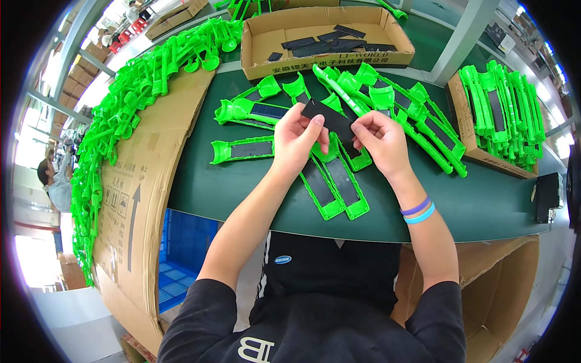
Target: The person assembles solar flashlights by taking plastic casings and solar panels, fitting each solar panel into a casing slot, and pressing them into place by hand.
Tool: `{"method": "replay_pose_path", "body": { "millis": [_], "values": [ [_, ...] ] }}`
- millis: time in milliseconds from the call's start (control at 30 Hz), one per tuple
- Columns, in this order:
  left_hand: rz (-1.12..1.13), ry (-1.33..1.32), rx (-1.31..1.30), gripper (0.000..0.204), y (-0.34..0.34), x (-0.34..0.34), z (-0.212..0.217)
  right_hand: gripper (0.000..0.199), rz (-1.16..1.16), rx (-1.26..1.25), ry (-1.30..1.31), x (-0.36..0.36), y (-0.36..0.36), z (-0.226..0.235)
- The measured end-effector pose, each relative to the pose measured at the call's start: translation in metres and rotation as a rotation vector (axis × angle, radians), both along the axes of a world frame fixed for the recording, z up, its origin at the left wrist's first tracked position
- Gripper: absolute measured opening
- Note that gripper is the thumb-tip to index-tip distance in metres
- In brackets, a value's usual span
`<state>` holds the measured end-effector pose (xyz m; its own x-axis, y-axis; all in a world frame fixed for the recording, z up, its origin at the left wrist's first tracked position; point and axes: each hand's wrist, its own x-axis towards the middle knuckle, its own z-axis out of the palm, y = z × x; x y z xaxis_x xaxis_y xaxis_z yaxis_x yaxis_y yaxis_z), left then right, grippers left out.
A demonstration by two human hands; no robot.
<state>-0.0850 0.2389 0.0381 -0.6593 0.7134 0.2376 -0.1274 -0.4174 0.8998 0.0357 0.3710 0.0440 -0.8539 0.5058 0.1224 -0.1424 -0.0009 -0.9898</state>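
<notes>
Between my two hands is a thin black rectangular panel [330,118], held above the green bench. My left hand [298,138] pinches its left end with thumb and fingers. The panel's right end is gripped by my right hand [381,140], thumb against fingertips. Beneath and around them lie several bright green plastic housings [346,181], long and shallow, with dark panels set in them. One such housing [243,150] lies just left of my left hand. More overlap in a loose heap [423,118] to the right of my right hand.
A cardboard tray [327,59] with loose black panels stands at the back. At right, a cardboard box [493,158] holds stacked green housings. A large carton [142,199] on the left carries a long pile of green parts [130,100]. A metal post [463,42] rises behind the bench.
</notes>
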Motion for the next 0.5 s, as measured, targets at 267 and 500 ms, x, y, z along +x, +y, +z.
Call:
{"method": "replay_pose_path", "body": {
  "millis": [267, 500],
  "values": [
    [-0.010, -0.136, 0.063, 0.005, -0.0001, -0.0042, 0.0060, 0.013, 0.074, -0.145, 0.161, 0.0037, 0.0014, -0.0006],
    [0.013, -0.007, 0.066, 0.008, -0.0031, -0.0049, 0.0026, 0.012, 0.062, -0.146, 0.165, 0.0019, -0.0012, -0.0007]
  ]
}}
